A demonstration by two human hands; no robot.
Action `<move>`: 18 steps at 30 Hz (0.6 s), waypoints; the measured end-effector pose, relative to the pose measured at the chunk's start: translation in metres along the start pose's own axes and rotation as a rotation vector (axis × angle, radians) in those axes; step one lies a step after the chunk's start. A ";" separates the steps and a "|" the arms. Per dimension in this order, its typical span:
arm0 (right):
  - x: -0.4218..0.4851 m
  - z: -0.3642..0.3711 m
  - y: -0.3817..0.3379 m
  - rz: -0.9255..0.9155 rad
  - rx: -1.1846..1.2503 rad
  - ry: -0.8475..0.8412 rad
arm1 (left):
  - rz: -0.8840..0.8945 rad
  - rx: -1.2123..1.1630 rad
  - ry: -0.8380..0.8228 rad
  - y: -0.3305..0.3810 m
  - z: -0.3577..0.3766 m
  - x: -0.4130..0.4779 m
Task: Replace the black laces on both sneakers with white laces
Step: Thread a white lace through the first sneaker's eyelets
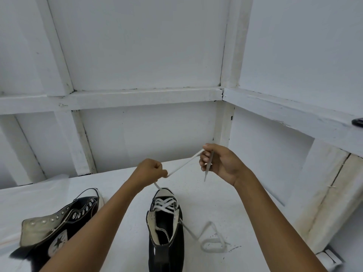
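Observation:
A black high-top sneaker [166, 222] stands upright in the middle of the white table, toe pointing away, its lower eyelets crossed with a white lace [182, 165]. My left hand [148, 171] grips that lace just above the toe. My right hand [220, 163] pinches the same lace farther along, and the tip hangs down from its fingers. The lace is taut between the hands. Its other end lies looped on the table to the right of the shoe. A second black sneaker [59, 228] lies on its side at the left, with no lace in its eyelets.
The white table [245, 203] ends at a white panelled wall [137, 55] behind. A white ledge [294, 110] runs along the right, with a dark object [357, 122] on it at the frame edge. A white board [330, 193] leans at the right.

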State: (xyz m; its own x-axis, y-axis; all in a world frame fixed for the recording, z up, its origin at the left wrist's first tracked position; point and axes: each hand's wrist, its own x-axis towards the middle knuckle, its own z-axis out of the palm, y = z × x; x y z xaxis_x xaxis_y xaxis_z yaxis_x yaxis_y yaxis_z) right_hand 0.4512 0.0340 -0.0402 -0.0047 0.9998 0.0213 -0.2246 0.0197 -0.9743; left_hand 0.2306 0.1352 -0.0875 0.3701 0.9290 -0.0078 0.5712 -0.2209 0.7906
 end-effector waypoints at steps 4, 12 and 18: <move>-0.003 0.005 0.000 -0.027 -0.085 0.030 | -0.029 0.090 0.018 -0.013 0.001 0.001; -0.004 0.008 0.001 -0.142 -0.020 0.070 | -0.120 0.220 0.098 -0.025 -0.007 -0.003; -0.009 0.017 0.004 -0.208 0.217 0.025 | -0.148 0.416 0.042 -0.033 -0.005 -0.009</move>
State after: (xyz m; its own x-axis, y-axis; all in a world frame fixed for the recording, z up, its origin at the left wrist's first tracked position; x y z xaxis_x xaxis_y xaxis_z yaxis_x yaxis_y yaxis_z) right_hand 0.4338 0.0250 -0.0399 0.0867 0.9745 0.2067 -0.4212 0.2239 -0.8789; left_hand 0.2050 0.1352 -0.1101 0.2368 0.9689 -0.0711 0.8655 -0.1772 0.4685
